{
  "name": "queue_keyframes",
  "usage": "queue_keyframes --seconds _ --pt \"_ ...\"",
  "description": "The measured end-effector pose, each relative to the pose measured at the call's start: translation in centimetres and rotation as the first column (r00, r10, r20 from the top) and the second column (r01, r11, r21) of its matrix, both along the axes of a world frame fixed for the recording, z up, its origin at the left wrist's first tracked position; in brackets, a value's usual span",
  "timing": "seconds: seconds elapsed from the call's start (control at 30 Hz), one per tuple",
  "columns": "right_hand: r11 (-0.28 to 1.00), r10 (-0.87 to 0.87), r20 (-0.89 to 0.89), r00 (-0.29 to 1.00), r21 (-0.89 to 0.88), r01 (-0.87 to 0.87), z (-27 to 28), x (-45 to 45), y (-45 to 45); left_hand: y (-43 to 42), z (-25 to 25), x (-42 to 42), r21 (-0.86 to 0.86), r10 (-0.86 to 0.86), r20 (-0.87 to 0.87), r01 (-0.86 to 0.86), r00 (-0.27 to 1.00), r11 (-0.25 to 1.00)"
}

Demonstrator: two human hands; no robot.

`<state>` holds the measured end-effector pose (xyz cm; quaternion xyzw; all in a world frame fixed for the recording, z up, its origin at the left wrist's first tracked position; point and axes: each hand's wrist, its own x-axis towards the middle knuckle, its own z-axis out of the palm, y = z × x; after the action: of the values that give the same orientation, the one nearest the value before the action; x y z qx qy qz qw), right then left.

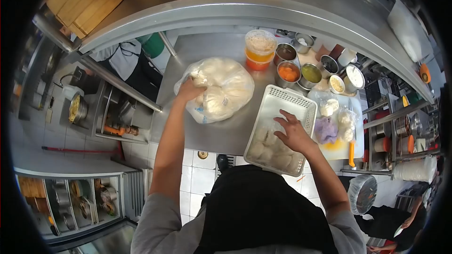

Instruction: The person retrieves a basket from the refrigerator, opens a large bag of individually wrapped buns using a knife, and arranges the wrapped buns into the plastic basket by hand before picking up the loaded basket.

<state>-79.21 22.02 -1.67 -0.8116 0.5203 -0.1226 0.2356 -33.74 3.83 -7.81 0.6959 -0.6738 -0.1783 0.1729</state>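
A clear plastic bag (230,77) full of pale, rounded pieces, perhaps buns or dough, rests on the steel table. My left hand (190,90) is at the bag's near left side, its fingers curled on the plastic by a gathered fold; the fingertips are partly hidden. To the right stands a white perforated basket (267,108), reaching over the table's front edge. Pale rounded pieces in clear plastic (268,153) lie in its near end. Over the basket's right side, my right hand (295,134) has its fingers spread and holds nothing.
Stacked tubs (260,49) and several metal pots (288,72) stand behind the basket. At right, a white cutting board (355,112) bears small bags and an orange-handled knife (351,154). A steel shelf edge (245,7) crosses above. Other people stand at far left and lower right.
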Motion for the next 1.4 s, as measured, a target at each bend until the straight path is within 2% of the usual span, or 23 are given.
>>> queue_keyframes --seconds 0.07,0.17,0.23,0.37,0.47,0.5,0.53,0.57,0.63,0.67,0.73,0.77,0.8,0.9,0.93,1.0,1.03,1.1,1.13,1.23,1.33,1.4 --pt "1.0 0.012 -0.007 1.0 0.003 -0.012 0.1 1.0 0.4 -1.1 -0.7 -1.2 -0.108 0.089 0.059 -0.082 0.994 0.991" --pt "0.999 -0.004 0.006 1.0 0.035 0.003 0.1 1.6 1.5 0.3 3.3 -4.5 -0.004 0.268 0.09 -0.269 0.959 0.963" --pt "0.999 -0.019 0.003 1.0 0.033 0.019 -0.2 1.2 2.0 0.1 2.9 -4.4 -0.034 0.289 0.026 -0.288 0.957 0.957" --pt "0.995 -0.072 0.134 0.988 0.071 0.063 -0.2 -0.3 3.2 -0.5 2.4 -1.7 -0.049 0.229 -0.068 -0.232 0.971 0.971" --pt "0.991 -0.124 0.232 0.965 0.08 0.109 1.4 -0.9 3.6 1.5 4.5 -0.3 -0.077 0.151 -0.19 -0.168 0.97 0.983" --pt "0.985 -0.157 0.277 0.948 0.111 0.131 2.8 -0.8 3.6 2.7 5.7 -0.2 -0.023 0.132 -0.343 -0.149 0.93 0.989" --pt "0.978 -0.19 0.32 0.928 0.142 0.151 3.5 -0.6 3.4 4.2 7.4 -0.2 0.029 0.12 -0.488 -0.122 0.864 0.992" --pt "0.966 -0.226 0.443 0.868 0.22 0.139 3.3 -0.3 3.1 5.7 8.9 -0.4 0.076 0.116 -0.62 -0.087 0.776 0.993" --pt "0.93 -0.315 0.649 0.692 0.358 0.087 3.0 0.3 2.3 8.3 10.9 -1.4 0.054 0.01 -0.762 0.048 0.648 0.997" --pt "0.906 -0.347 0.677 0.65 0.42 0.046 3.5 0.9 1.8 9.4 11.8 -2.4 0.038 -0.036 -0.823 0.118 0.566 0.992" --pt "0.948 -0.21 0.838 0.504 0.301 -0.107 3.1 1.8 0.2 11.4 13.2 -6.6 -0.022 -0.182 -0.834 0.297 0.521 0.955" --pt "0.933 -0.238 0.843 0.482 0.336 -0.128 4.4 2.2 -0.2 12.0 13.9 -9.1 -0.055 -0.252 -0.841 0.387 0.48 0.92" --pt "0.916 -0.283 0.859 0.426 0.374 -0.145 6.2 2.6 -0.3 12.3 15.1 -11.4 0.0 -0.315 -0.783 0.507 0.537 0.862" --pt "0.857 -0.245 0.795 0.555 0.445 -0.26 5.3 -0.5 -2.3 11.7 13.0 -18.5 0.028 -0.376 -0.805 0.663 0.459 0.748" --pt "0.885 -0.236 0.794 0.56 0.413 -0.213 4.0 -2.4 -2.9 11.0 11.1 -20.9 -0.112 -0.441 -0.834 0.68 0.333 0.725" --pt "0.931 -0.2 0.795 0.573 0.336 -0.142 0.8 -6.2 -4.0 9.6 8.3 -25.2 -0.145 -0.493 -0.795 0.679 0.352 0.719" --pt "0.945 -0.217 0.728 0.65 0.325 -0.048 0.2 -7.7 -3.9 9.0 6.9 -26.9 -0.159 -0.517 -0.772 0.675 0.369 0.72" --pt "0.956 -0.262 0.576 0.775 0.265 0.126 -0.7 -10.2 -3.9 7.3 3.2 -30.0 -0.079 -0.488 -0.743 0.665 0.458 0.743" --pt "0.959 -0.273 0.576 0.77 0.227 0.169 -1.7 -10.8 -3.9 6.7 1.4 -31.3 -0.036 -0.473 -0.725 0.659 0.5 0.751" --pt "0.98 -0.016 0.301 0.953 -0.183 0.074 -3.9 -12.4 -4.6 5.5 -2.0 -34.0 -0.07 -0.508 -0.671 0.636 0.54 0.769" --pt "0.989 0.113 0.085 0.99 -0.106 -0.104 -5.0 -12.8 -4.7 5.3 -4.4 -34.6 0.062 -0.574 -0.493 0.685 0.653 0.726" --pt "0.987 0.152 0.074 0.986 0.033 -0.155 -4.7 -13.2 -4.9 6.2 -5.4 -34.3 0.001 -0.57 -0.576 0.697 0.587 0.717"
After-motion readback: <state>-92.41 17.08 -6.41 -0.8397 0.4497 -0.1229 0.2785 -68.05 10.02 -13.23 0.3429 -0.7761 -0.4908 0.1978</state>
